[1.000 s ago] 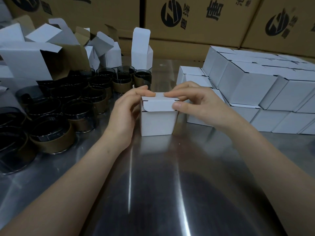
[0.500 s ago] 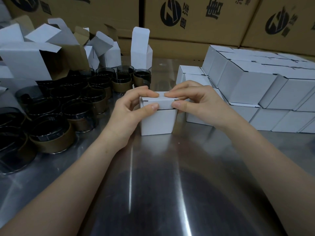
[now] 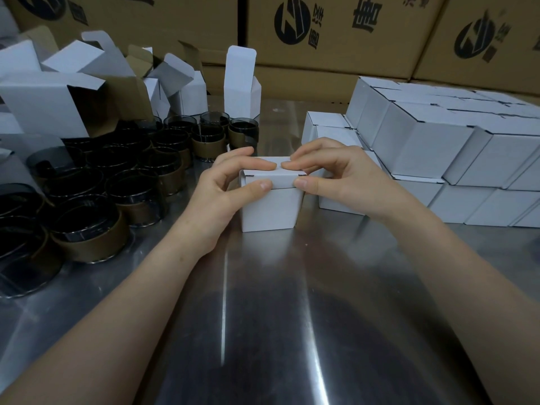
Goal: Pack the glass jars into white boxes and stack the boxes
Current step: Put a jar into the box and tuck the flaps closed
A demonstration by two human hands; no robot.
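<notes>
Standing on the steel table (image 3: 263,302) just above the middle of the view is a small white box (image 3: 270,207), its lid folded down and its front tuck flap lying over the front wall; both hands meet on it; the left hand (image 3: 225,194) comes in from 7 o'clock, its fingertips (image 3: 267,165) pressed flat on the lid and its thumb on the front flap, so the fingers are closed onto the box top; the right hand (image 3: 342,176) comes in from 4 o'clock, its fingertips (image 3: 287,165) on the lid almost touching those of the left, its thumb pinching the flap's right corner; both are clamped on the box, which rests upright on the table.

At 9 o'clock stands a crowd of glass jars (image 3: 87,223), dark glass with tan bands round their lower halves, packed close together and reaching toward the box's left side; behind them at 10 to 11 o'clock lie open white boxes (image 3: 49,106) with flaps up, one of them (image 3: 241,89) upright with its tall lid raised at 12 o'clock; at 2 to 3 o'clock sits a stack of closed white boxes (image 3: 432,147), two layers high, its nearest box just behind the right hand; brown cartons (image 3: 336,33) with black printed marks line the back from 11 to 1 o'clock.
</notes>
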